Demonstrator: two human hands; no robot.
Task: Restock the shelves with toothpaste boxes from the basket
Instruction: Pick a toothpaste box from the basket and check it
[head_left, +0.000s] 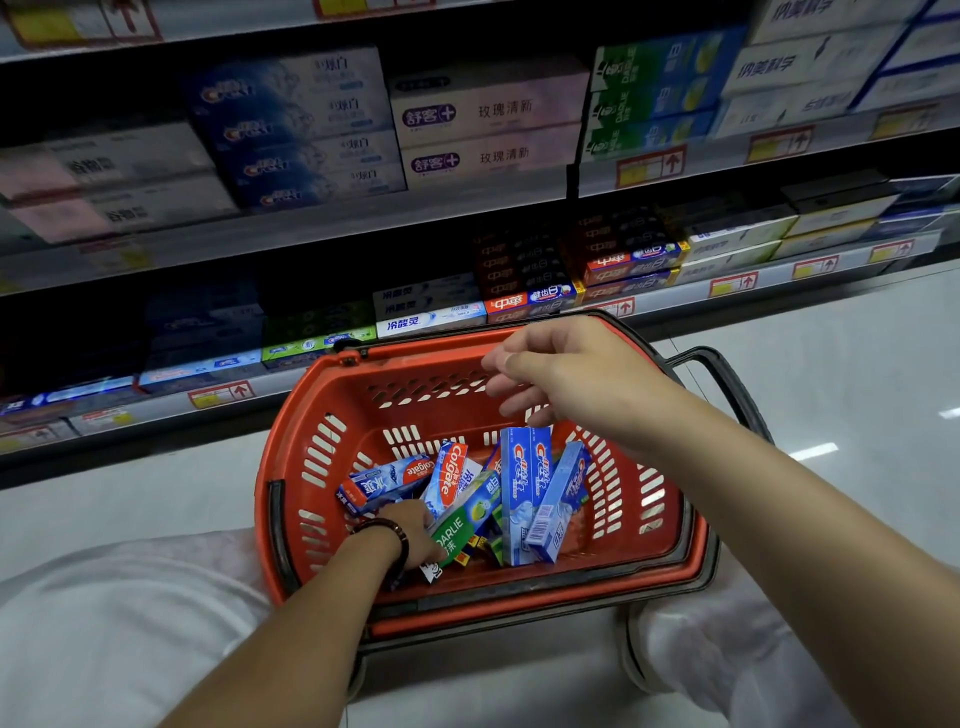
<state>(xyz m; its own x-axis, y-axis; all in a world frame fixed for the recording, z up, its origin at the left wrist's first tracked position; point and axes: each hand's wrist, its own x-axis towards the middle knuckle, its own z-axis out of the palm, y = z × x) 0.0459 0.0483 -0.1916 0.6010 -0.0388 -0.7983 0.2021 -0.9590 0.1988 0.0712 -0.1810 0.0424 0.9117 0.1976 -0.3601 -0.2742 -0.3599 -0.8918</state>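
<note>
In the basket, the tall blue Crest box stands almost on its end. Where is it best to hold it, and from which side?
Take the blue Crest box by its upper end, coming from above, probably with the right hand that hovers over it. The top stands free, while the lower end sits wedged among other boxes in the basket.
</note>
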